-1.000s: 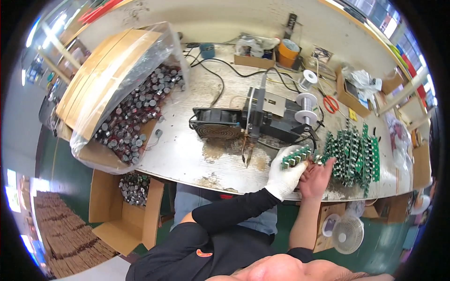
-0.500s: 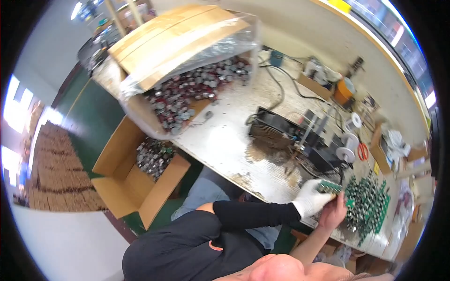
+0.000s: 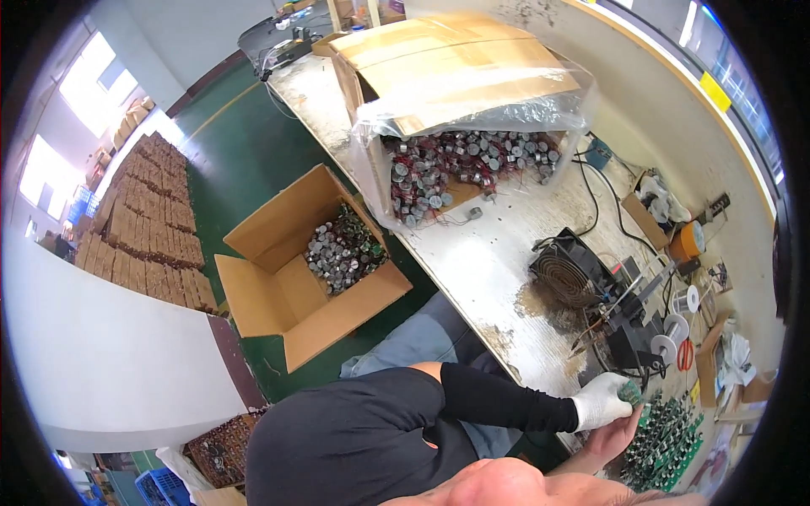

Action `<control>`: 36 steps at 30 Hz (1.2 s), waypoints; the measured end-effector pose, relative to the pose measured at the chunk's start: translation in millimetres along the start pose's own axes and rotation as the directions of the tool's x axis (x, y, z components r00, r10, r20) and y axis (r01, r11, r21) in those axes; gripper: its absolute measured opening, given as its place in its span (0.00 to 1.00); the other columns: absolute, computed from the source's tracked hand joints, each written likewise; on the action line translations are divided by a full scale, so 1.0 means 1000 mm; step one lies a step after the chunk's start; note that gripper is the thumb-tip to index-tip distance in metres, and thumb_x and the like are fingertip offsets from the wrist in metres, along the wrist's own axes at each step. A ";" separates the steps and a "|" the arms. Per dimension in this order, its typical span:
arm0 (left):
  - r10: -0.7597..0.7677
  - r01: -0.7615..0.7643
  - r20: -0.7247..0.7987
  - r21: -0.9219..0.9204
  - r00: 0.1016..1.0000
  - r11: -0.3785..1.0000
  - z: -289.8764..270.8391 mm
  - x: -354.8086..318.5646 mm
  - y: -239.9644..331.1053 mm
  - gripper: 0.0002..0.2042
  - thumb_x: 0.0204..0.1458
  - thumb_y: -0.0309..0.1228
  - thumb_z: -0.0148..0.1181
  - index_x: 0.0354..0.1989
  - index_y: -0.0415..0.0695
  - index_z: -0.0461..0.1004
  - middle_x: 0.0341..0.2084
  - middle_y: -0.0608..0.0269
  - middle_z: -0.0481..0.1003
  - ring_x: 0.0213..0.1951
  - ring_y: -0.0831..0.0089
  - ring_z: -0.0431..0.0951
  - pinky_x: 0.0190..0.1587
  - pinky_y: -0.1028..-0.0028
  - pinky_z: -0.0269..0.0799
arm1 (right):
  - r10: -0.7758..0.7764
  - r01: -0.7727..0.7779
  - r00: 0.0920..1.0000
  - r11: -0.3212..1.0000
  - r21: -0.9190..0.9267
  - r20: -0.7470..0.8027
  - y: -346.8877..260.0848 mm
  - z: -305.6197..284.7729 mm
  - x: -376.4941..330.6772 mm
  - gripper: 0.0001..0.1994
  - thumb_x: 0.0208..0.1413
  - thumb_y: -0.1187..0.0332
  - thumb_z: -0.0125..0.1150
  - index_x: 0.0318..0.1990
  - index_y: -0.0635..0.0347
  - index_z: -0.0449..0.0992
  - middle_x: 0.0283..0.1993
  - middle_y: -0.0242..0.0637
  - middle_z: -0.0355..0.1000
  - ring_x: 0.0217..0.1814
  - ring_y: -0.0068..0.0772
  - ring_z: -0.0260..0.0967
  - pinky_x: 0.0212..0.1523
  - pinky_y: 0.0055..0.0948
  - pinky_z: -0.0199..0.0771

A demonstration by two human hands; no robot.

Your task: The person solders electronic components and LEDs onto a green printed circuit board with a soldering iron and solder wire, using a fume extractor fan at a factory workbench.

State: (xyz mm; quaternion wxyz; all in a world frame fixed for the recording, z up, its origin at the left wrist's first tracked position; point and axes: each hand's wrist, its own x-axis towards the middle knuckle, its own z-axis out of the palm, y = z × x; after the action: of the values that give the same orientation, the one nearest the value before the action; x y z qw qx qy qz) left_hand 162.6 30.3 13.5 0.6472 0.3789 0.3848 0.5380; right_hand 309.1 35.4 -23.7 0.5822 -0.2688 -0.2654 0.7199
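My left hand [image 3: 601, 403], in a white glove below a black sleeve, is closed on a small green circuit board [image 3: 629, 391]. My bare right hand [image 3: 614, 435] meets it from below, fingers bent up against the board's lower side; the fingertips are partly hidden. Just right of the hands lies a dense pile of green circuit boards [image 3: 666, 443] with small metal parts on them. Beyond the hands stands a soldering setup [image 3: 620, 316] with a thin metal arm, beside a round black fan [image 3: 567, 274].
On the bench [image 3: 472, 278] stands a plastic-lined carton [image 3: 456, 63] of small round motors [image 3: 430, 177] with red wires. An open cardboard box [image 3: 291, 291] with more motors is at my left. Solder spools [image 3: 671, 337], red-handled scissors [image 3: 684, 354] and black cables [image 3: 595, 194] lie at the right.
My view has swung left, so the bench, boxes and hands sit further right and lower. Both hands stay together at the board, which now appears turned.
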 end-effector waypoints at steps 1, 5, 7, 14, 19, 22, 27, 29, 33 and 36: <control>0.063 -0.061 -0.042 0.055 0.997 0.997 -0.001 -0.004 0.005 0.15 0.39 0.26 0.59 0.37 0.34 0.74 0.32 0.51 0.77 0.37 0.70 0.76 0.43 0.72 0.70 | -0.034 0.034 0.992 0.999 -0.005 -0.125 0.003 0.010 -0.002 0.16 0.65 0.63 0.43 0.50 0.65 0.70 0.49 0.43 0.72 0.50 0.35 0.70 0.54 0.36 0.69; 0.049 -0.049 -0.031 -0.017 0.998 0.999 -0.007 -0.005 0.006 0.10 0.41 0.22 0.58 0.34 0.34 0.75 0.27 0.58 0.77 0.33 0.74 0.76 0.39 0.73 0.71 | 0.034 -0.046 0.992 0.994 0.098 0.120 -0.008 -0.017 0.004 0.16 0.65 0.64 0.42 0.48 0.67 0.71 0.50 0.45 0.72 0.52 0.36 0.69 0.54 0.35 0.69; -0.110 0.123 0.063 -0.243 0.992 0.962 -0.008 -0.004 0.009 0.05 0.43 0.18 0.57 0.30 0.37 0.75 0.25 0.64 0.76 0.30 0.77 0.75 0.35 0.75 0.71 | 0.059 -0.079 0.990 0.985 0.152 0.130 -0.005 -0.038 0.010 0.16 0.65 0.64 0.42 0.47 0.67 0.71 0.51 0.45 0.72 0.51 0.36 0.70 0.54 0.34 0.69; 0.038 -0.036 -0.016 0.106 0.999 0.994 -0.002 0.002 0.005 0.15 0.36 0.26 0.60 0.36 0.33 0.73 0.32 0.46 0.76 0.38 0.65 0.76 0.42 0.70 0.70 | -0.002 -0.029 0.963 0.993 0.112 0.268 -0.003 0.000 0.002 0.23 0.66 0.61 0.41 0.63 0.67 0.58 0.63 0.45 0.60 0.62 0.36 0.59 0.64 0.36 0.54; 0.120 -0.110 -0.064 0.144 0.991 0.983 -0.007 -0.011 0.018 0.16 0.40 0.25 0.58 0.39 0.31 0.74 0.30 0.50 0.77 0.34 0.71 0.76 0.40 0.73 0.71 | -0.229 0.198 0.966 0.954 -0.226 -0.116 0.004 -0.013 0.001 0.20 0.65 0.66 0.41 0.62 0.65 0.60 0.57 0.43 0.66 0.56 0.34 0.65 0.59 0.34 0.61; 0.022 -0.022 0.043 0.007 0.999 1.000 -0.009 -0.006 0.007 0.14 0.42 0.24 0.58 0.38 0.30 0.74 0.26 0.56 0.77 0.30 0.76 0.75 0.37 0.75 0.72 | -0.197 0.173 0.977 0.956 -0.236 -0.083 0.001 -0.031 0.000 0.19 0.65 0.66 0.41 0.60 0.67 0.61 0.54 0.41 0.68 0.53 0.34 0.67 0.56 0.33 0.64; 0.062 -0.068 -0.066 -0.093 0.996 0.993 0.000 0.004 -0.015 0.13 0.41 0.26 0.61 0.35 0.32 0.74 0.24 0.53 0.76 0.27 0.74 0.75 0.33 0.73 0.71 | -0.041 0.029 0.993 0.994 0.108 0.110 -0.001 -0.039 0.009 0.21 0.66 0.62 0.41 0.58 0.68 0.63 0.55 0.42 0.68 0.55 0.34 0.65 0.58 0.35 0.62; 0.177 -0.157 -0.107 0.171 0.978 0.973 -0.002 0.000 -0.005 0.14 0.38 0.27 0.63 0.33 0.32 0.75 0.25 0.47 0.76 0.26 0.71 0.76 0.34 0.71 0.71 | -0.068 0.055 0.982 0.995 0.079 0.174 0.000 -0.027 0.003 0.22 0.65 0.59 0.42 0.61 0.64 0.61 0.57 0.42 0.66 0.57 0.34 0.64 0.59 0.36 0.61; -0.003 0.004 -0.011 0.122 1.000 0.993 -0.010 -0.007 0.009 0.12 0.36 0.26 0.63 0.30 0.32 0.76 0.23 0.48 0.76 0.26 0.72 0.76 0.34 0.72 0.70 | -0.136 0.117 0.980 0.984 -0.130 -0.144 0.005 -0.010 -0.003 0.22 0.66 0.60 0.41 0.63 0.62 0.59 0.60 0.42 0.64 0.57 0.34 0.63 0.59 0.36 0.61; -0.059 0.071 0.078 -0.156 0.995 0.985 -0.003 -0.002 -0.012 0.14 0.35 0.28 0.64 0.31 0.32 0.76 0.23 0.47 0.76 0.29 0.67 0.77 0.36 0.70 0.71 | -0.033 0.044 0.888 0.999 0.014 -0.459 0.005 -0.040 0.004 0.21 0.66 0.63 0.39 0.61 0.65 0.61 0.59 0.45 0.63 0.58 0.35 0.63 0.59 0.34 0.61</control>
State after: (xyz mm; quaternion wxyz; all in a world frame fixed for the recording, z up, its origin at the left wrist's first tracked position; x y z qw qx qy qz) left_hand 164.5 27.1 1.4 0.7061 0.3327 0.3291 0.5314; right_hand 332.4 41.4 -55.9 0.6457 -0.4190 -0.1171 0.6275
